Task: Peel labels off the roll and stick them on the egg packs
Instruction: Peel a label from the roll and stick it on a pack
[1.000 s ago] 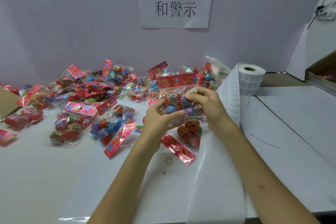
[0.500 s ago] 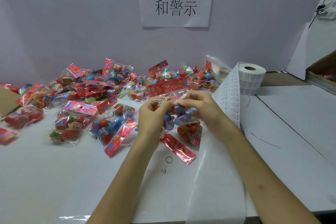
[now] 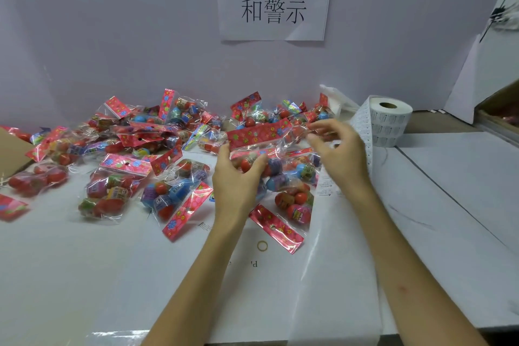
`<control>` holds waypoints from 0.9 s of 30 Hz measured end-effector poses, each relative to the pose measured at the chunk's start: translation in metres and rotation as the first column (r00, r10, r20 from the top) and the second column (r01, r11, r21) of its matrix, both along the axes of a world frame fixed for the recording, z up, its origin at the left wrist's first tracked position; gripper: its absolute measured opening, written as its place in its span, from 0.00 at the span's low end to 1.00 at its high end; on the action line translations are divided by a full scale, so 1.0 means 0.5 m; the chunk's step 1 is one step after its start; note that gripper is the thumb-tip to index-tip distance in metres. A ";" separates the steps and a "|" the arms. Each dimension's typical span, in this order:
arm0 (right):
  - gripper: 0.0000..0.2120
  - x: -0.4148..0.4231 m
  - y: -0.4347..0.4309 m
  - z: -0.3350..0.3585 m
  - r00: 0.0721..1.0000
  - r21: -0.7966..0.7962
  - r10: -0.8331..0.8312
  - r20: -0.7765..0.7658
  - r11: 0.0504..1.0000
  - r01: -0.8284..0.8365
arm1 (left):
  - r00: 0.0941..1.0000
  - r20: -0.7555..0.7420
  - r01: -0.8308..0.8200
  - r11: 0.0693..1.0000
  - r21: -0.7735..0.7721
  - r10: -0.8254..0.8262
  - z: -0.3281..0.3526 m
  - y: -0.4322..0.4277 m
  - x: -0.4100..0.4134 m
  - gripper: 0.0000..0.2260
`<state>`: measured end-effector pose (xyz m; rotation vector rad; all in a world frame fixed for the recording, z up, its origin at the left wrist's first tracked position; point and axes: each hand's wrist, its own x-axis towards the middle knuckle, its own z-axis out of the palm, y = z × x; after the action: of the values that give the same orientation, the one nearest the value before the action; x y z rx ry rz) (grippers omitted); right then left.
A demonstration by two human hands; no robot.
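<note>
Over mid-table, just ahead of you: both forearms run up from the near edge and converge a little, hands side by side but not touching. Your left hand (image 3: 238, 182) is raised off the surface, palm turned inward, fingers curled behind the egg pack (image 3: 258, 136) and thumb laid across its front over a red egg; that grip is plain. The pack is held up with its red flowered header on top, roughly level, and the clear bag of coloured eggs hangs beneath. Your right hand (image 3: 341, 157) sits at the header's right end, fingers reaching left and loosely spread, thumb below them. Motion blur there; you cannot tell whether those fingertips pinch the plastic or only hover at it. Label roll (image 3: 390, 121) stands on end at the far right of the table (image 3: 56, 275), near your right hand. Its label strip (image 3: 362, 123) comes off leftward and drops behind that hand, and glossy backing liner (image 3: 337, 289) trails to the near edge between your forearms. Second pack (image 3: 292, 202) lies flat beneath the hands. Pile of packs (image 3: 140, 137) is heaped by the wall, left of centre. Rubber band (image 3: 262, 246) lies just left of the liner.
</note>
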<state>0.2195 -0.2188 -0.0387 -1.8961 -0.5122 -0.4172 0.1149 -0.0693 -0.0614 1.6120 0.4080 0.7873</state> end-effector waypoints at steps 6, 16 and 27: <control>0.28 0.045 -0.061 0.001 0.889 -0.061 -0.416 -0.190 0.909 0.412 | 0.996 -0.031 -0.072 0.983 0.168 0.078 -0.005 -0.006 0.001 0.37; 0.29 0.052 -0.058 -0.006 0.844 0.304 -0.056 -0.534 0.918 0.254 | 0.995 0.092 -0.086 0.879 0.469 0.048 0.000 -0.023 -0.007 0.13; 0.13 0.022 -0.026 0.001 0.670 0.461 0.449 -0.591 0.870 -0.177 | 0.982 -0.064 0.188 0.945 0.267 -0.177 -0.006 -0.024 -0.003 0.13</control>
<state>0.2303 -0.2317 -0.0384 -1.4036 -0.2249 0.4152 0.1137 -0.0815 -0.0643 1.8938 0.1779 0.6925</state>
